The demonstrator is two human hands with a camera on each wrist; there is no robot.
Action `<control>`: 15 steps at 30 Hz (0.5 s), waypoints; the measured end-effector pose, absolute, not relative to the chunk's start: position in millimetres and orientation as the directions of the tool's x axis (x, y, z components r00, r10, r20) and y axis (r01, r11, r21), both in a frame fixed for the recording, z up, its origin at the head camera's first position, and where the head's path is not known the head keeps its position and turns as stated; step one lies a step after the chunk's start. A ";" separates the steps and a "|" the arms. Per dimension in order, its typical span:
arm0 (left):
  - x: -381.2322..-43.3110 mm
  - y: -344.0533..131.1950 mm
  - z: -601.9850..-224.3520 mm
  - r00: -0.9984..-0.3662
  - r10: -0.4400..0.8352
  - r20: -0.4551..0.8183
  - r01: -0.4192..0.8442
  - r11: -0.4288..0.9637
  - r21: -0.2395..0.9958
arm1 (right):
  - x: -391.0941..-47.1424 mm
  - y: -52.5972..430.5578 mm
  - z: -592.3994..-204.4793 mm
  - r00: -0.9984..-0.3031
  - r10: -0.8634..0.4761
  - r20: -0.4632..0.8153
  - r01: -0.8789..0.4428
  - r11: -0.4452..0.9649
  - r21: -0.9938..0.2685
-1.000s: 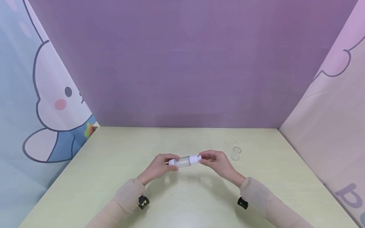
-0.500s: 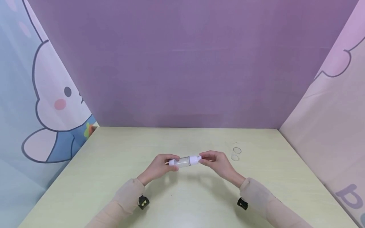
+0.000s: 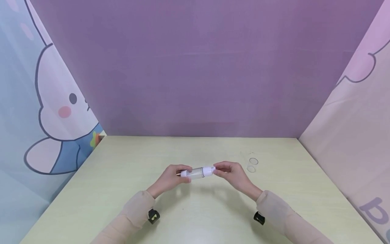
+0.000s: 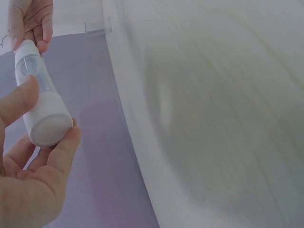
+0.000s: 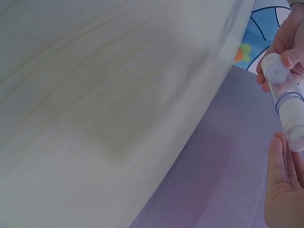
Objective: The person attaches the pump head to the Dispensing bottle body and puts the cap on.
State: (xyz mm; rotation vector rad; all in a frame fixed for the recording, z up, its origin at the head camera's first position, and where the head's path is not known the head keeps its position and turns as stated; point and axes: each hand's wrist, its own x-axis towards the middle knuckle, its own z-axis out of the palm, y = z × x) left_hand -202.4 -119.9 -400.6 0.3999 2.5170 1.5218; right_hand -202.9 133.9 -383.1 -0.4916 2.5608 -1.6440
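A slim pump bottle (image 3: 195, 173) with a clear middle and white ends is held nearly level above the table, tilted slightly up at its right end. My left hand (image 3: 170, 177) grips its white base between thumb and fingers. At the other end, the right hand (image 3: 234, 173) pinches the narrow white pump head, which its fingertips partly hide. In the left wrist view the bottle (image 4: 45, 95) shows its round base towards the camera. The right wrist view shows a dark ring around the bottle (image 5: 287, 99) where the clear part meets the white collar.
A clear, tube-like cap (image 3: 252, 165) lies on the pale table (image 3: 195, 217) beyond the right hand. A purple panel (image 3: 195, 74) stands at the table's back edge. Printed cloths (image 3: 61, 122) flank the table on both sides. Each wrist carries a small black device (image 3: 153, 216).
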 end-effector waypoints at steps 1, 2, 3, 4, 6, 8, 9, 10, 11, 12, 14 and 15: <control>-202.4 -119.9 -400.7 -0.949 0.315 -0.011 0.136 0.441 0.887 | -203.6 134.0 -383.6 -0.948 -0.296 0.119 -0.231 0.380 -0.896; -202.5 -119.9 -401.0 -0.949 0.316 -0.012 0.135 0.440 0.888 | -204.0 134.1 -384.0 -0.948 -0.296 0.118 -0.229 0.379 -0.896; -202.6 -119.9 -401.1 -0.949 0.316 -0.012 0.136 0.442 0.887 | -204.2 134.2 -384.3 -0.948 -0.295 0.116 -0.228 0.381 -0.896; -202.8 -119.8 -401.3 -0.948 0.317 -0.011 0.137 0.441 0.887 | -204.1 134.1 -384.2 -0.949 -0.295 0.113 -0.226 0.382 -0.896; -203.0 -119.8 -401.4 -0.948 0.318 -0.009 0.139 0.439 0.888 | -203.2 134.2 -383.6 -0.949 -0.296 0.111 -0.224 0.381 -0.897; -203.3 -119.9 -401.6 -0.947 0.321 -0.006 0.142 0.435 0.889 | -202.2 134.2 -382.8 -0.949 -0.295 0.111 -0.223 0.381 -0.897; -203.4 -119.9 -401.8 -0.947 0.322 -0.005 0.143 0.435 0.889 | -201.6 134.1 -382.4 -0.949 -0.296 0.110 -0.222 0.379 -0.898; -203.5 -119.9 -401.9 -0.947 0.322 -0.004 0.144 0.435 0.889 | -201.2 134.1 -382.0 -0.949 -0.296 0.109 -0.221 0.376 -0.900; -203.6 -120.0 -401.9 -0.947 0.322 -0.004 0.145 0.435 0.889 | -200.9 134.1 -381.7 -0.949 -0.297 0.107 -0.218 0.372 -0.902; -203.6 -120.0 -402.0 -0.947 0.322 -0.004 0.144 0.435 0.889 | -200.9 134.1 -381.5 -0.948 -0.300 0.108 -0.219 0.369 -0.903; -203.7 -120.0 -401.6 -0.947 0.323 -0.002 0.147 0.438 0.887 | -201.8 134.6 -381.8 -0.945 -0.308 0.112 -0.226 0.364 -0.904; -203.8 -120.1 -401.2 -0.947 0.322 -0.001 0.148 0.439 0.886 | -202.3 134.7 -382.0 -0.943 -0.311 0.116 -0.231 0.361 -0.904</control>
